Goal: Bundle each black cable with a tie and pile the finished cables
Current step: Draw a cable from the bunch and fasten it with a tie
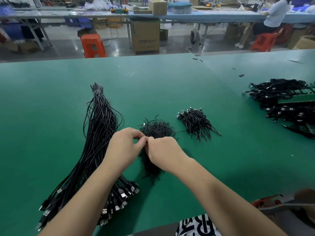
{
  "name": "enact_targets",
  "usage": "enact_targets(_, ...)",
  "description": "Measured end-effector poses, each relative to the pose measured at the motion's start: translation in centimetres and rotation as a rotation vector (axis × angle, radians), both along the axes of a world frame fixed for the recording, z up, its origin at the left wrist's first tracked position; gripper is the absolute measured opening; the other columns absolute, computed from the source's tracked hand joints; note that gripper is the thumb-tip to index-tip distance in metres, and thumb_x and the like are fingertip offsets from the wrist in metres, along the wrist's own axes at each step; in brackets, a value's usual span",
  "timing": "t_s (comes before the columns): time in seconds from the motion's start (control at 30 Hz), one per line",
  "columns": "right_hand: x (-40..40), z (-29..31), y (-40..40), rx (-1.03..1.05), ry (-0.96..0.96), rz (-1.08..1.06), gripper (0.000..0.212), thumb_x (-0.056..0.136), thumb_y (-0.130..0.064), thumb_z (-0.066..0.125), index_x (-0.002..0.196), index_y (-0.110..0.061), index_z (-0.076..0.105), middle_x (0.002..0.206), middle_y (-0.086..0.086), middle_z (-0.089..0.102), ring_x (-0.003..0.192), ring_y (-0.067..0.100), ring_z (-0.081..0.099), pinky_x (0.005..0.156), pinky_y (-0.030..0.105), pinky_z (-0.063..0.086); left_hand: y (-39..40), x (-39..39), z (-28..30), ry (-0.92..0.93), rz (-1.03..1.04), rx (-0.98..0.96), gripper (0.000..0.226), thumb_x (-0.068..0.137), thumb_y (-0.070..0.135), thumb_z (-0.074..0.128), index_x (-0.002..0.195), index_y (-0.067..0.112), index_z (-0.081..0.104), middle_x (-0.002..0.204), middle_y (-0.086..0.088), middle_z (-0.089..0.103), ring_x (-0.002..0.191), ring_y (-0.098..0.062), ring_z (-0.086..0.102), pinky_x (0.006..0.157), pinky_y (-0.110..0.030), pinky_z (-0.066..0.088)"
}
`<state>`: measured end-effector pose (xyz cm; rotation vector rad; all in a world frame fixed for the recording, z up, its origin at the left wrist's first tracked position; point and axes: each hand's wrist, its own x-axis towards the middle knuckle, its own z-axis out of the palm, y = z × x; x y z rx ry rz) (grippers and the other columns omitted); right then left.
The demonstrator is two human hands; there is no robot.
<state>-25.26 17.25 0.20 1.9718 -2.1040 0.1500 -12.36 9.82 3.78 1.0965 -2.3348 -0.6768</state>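
Both hands meet over the tie heap (pixel 157 129) mid-table: left hand (pixel 124 147) and right hand (pixel 163 153) pinch something black, unclear what. Loose cables (pixel 98 133) lie left, bundled cables (pixel 196 122) beyond right.

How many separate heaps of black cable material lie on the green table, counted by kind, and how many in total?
Long bundle of untied USB cables: 1
Heap of black ties: 1
Small pile of tied cables: 1
Large pile of cables at the right edge: 1
Total: 4 heaps on the green table
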Motion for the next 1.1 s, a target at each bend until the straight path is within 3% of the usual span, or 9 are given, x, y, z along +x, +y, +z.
enact_targets(0.13,0.0,-0.2,-0.2,0.080,-0.068,0.001,0.013,0.101,-0.021,0.042,0.089,-0.017,0.043,0.074,0.006,0.069,0.063,0.030,0.068,0.047,0.032,0.023,0.4,-0.3,-0.2,-0.008,0.033,0.007,0.008,0.089,0.019,0.069,0.084,0.024,0.072,0.092,0.011,0.068,0.091,-0.011,0.062,0.084,-0.031,0.050)
enact_targets(0.23,0.0,-0.4,0.0,0.087,-0.067,0.006,0.010,0.099,-0.019,0.045,0.089,-0.017,0.044,0.074,0.006,0.069,0.061,0.030,0.068,0.047,0.031,0.025,0.1,-0.3,-0.3,-0.048,0.014,0.004,0.008,0.089,0.021,0.069,0.083,0.026,0.069,0.094,0.009,0.066,0.093,-0.013,0.061,0.085,-0.032,0.050)
enact_targets(0.33,-0.1,-0.4,0.0,0.102,-0.240,-0.008,0.015,0.102,-0.022,0.040,0.088,-0.018,0.039,0.078,0.008,0.065,0.061,0.031,0.054,0.056,0.035,0.031,-0.1,-0.3,-0.2,-0.122,-0.042,-0.038,0.004,0.090,0.022,0.067,0.086,0.022,0.066,0.095,0.006,0.061,0.098,-0.017,0.057,0.087,-0.037,0.049)
enact_targets(0.4,-0.2,0.1,-0.2,0.184,-0.543,-0.045,0.021,0.103,-0.023,0.040,0.083,-0.015,0.039,0.077,0.007,0.058,0.066,0.030,0.048,0.060,0.040,0.037,-0.1,-0.2,-0.2,-0.138,-0.084,-0.090,0.004,0.090,0.022,0.066,0.088,0.019,0.064,0.095,0.005,0.059,0.101,-0.018,0.054,0.086,-0.039,0.049)
enact_targets(0.47,-0.7,0.8,-0.2,0.265,-1.044,-0.070,0.017,0.100,-0.015,0.046,0.083,-0.013,0.048,0.074,0.008,0.057,0.064,0.024,0.054,0.059,0.040,0.050,0.0,0.0,-0.2,-0.120,-0.117,-0.184,0.006,0.089,0.020,0.068,0.089,0.015,0.064,0.095,0.004,0.059,0.100,-0.019,0.053,0.082,-0.037,0.049)
enact_targets(0.53,-1.4,1.6,0.2,0.345,-1.548,-0.046,0.015,0.097,-0.003,0.049,0.090,-0.012,0.058,0.074,0.007,0.061,0.063,0.018,0.061,0.059,0.031,0.056,0.4,0.3,-0.4,-0.069,-0.142,-0.295,0.008,0.086,0.014,0.072,0.086,0.013,0.064,0.092,0.002,0.060,0.095,-0.022,0.055,0.077,-0.032,0.046)
enact_targets(0.63,-2.6,2.2,0.8,0.427,-2.017,0.028,0.018,0.101,-0.004,0.046,0.101,-0.003,0.063,0.090,0.013,0.068,0.082,0.024,0.068,0.076,0.035,0.060,0.8,0.5,-0.6,0.053,-0.158,-0.354,0.011,0.084,0.009,0.073,0.084,0.012,0.063,0.089,0.002,0.060,0.090,-0.022,0.055,0.076,-0.028,0.042)
enact_targets(0.77,-2.8,2.1,0.8,0.343,-2.100,-0.046,0.021,0.103,-0.020,0.053,0.100,-0.006,0.069,0.093,0.012,0.071,0.083,0.023,0.070,0.080,0.036,0.061,0.9,0.3,-0.8,0.135,-0.166,-0.350,0.008,0.085,0.010,0.070,0.087,0.012,0.063,0.091,0.004,0.058,0.091,-0.020,0.054,0.079,-0.029,0.043)
enact_targets(1.1,-2.6,1.6,0.8,0.165,-2.169,-0.049,0.012,0.084,-0.020,0.072,0.083,-0.012,0.080,0.086,0.009,0.074,0.074,0.018,0.070,0.064,0.029,0.059,0.6,0.3,-0.6,0.164,-0.185,-0.264,0.010,0.086,0.007,0.074,0.087,0.015,0.069,0.086,0.010,0.060,0.084,-0.016,0.058,0.075,-0.033,0.049)
